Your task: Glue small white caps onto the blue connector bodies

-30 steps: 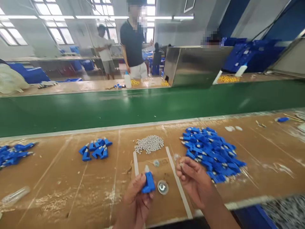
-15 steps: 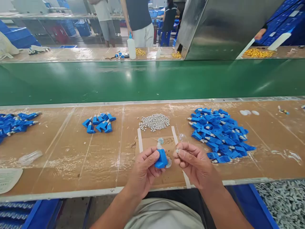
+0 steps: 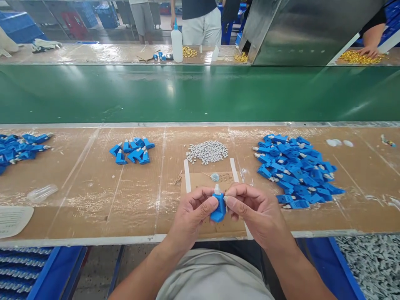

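Note:
My left hand is closed on a blue plastic part with a pale nozzle-like tip, held upright above the front of the table. My right hand pinches a small grey piece against the right side of that blue part; fingertips hide most of it. Behind the hands lies a heap of small grey pieces. To the right is a large pile of similar blue parts, and a small group of them lies to the left.
More blue parts lie at the far left. A small clear dish sits between two white tape strips. A green conveyor belt runs behind the table. Across it, a co-worker's hand touches brass-coloured pieces. Blue crates stand below the front edge.
My right hand has moved left, bringing the small grey piece against the blue part. The blue part is turned more upright. The camera view has tilted down; a co-worker's hand now touches the brass-coloured pieces.

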A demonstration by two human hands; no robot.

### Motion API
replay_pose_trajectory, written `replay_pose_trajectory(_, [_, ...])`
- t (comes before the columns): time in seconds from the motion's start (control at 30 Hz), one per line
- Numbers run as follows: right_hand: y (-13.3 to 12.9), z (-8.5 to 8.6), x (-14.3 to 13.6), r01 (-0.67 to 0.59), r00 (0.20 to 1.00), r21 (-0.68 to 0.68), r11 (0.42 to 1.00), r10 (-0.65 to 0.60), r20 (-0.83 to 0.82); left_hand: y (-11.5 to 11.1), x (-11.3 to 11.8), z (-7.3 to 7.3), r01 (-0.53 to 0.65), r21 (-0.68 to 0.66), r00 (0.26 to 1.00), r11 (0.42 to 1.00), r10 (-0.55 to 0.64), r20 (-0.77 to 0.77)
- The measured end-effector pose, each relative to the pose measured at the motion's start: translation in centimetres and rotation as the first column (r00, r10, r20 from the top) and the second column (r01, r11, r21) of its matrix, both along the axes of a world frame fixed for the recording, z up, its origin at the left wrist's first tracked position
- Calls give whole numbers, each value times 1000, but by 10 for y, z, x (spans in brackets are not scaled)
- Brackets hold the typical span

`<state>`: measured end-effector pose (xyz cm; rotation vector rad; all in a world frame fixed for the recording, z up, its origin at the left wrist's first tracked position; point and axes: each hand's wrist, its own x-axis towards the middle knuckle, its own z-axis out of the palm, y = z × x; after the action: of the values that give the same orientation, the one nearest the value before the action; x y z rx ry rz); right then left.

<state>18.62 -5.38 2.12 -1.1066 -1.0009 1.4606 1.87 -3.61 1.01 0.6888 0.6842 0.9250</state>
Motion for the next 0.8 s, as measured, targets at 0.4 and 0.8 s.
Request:
replay_pose_trajectory(0.4, [0,7,-2,-10,973,81,997,-9,232,0,-3,-9,-24,137,990,990,43,-137])
replay_pose_trajectory(0.8, [6,-5,4,-58,998,-94,994,54,-45,1,-4,-12,58,137,998,989,-52,-42])
